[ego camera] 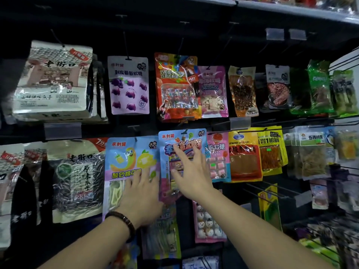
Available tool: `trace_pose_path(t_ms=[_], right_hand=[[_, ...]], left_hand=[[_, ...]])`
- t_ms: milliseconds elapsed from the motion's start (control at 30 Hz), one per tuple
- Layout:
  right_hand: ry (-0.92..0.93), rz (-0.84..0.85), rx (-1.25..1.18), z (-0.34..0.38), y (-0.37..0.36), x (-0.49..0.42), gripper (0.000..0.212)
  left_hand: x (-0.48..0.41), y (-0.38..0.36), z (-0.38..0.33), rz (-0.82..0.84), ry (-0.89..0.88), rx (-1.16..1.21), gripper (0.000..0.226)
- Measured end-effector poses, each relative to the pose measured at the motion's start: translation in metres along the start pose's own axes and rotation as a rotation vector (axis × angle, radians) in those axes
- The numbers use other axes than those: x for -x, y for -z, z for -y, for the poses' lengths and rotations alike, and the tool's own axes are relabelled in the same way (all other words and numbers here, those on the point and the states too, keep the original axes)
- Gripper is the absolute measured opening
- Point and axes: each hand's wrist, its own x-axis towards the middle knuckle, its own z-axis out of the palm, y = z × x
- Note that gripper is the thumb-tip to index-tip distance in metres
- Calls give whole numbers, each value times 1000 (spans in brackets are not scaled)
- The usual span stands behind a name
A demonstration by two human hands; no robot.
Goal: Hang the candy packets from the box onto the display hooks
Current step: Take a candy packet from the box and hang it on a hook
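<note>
1. The left hand [141, 193] lies flat on the yellow-and-blue packet [126, 158] in the lower row; its fingers are straight and spread, gripping nothing; a beaded bracelet [123, 220] circles the wrist.
2. The right hand [189, 171] presses on the blue packet [182, 140] just beside it; the fingers are open and fanned, the thumb points left, and nothing is pinched.
3. The blue packet hangs in the lower row, its top edge just under the orange packet [176, 86] above; its left edge overlaps the yellow-and-blue packet, and its right edge overlaps the pink packet [218, 150].
4. The seed bag [77, 177] meets the yellow-and-blue packet's left edge; this row sits edge to edge.
5. A dark band runs between the rows, crossed by a clear tag holder [240, 123]; lower right, wire prongs [272, 193] jut into dark open space.
</note>
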Motion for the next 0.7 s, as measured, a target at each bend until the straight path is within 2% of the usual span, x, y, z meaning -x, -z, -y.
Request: trace_pose_path(t_ms=[100,200,300,467,600,700], right_hand=[[-13,9,-19,-3,2,17,75],[-16,13,19,-7,8,40,71],[-53,132,-12,-14,13,73,60],[-84,315,-27,-27,3,151,39],[-110,458,-58,-33,-15,225,32],[-160,537,-96,-35,-35,284,26]], left_hand=[[11,3,-1,-2,-21,28,67],[31,5,-3,42,-46,80,63],[69,3,-5,118,-84,170,55],[162,-15,-5,295,-135,359,27],[239,-52,-9,391,-141,398,27],[297,-92,-13,524,-107,437,32]])
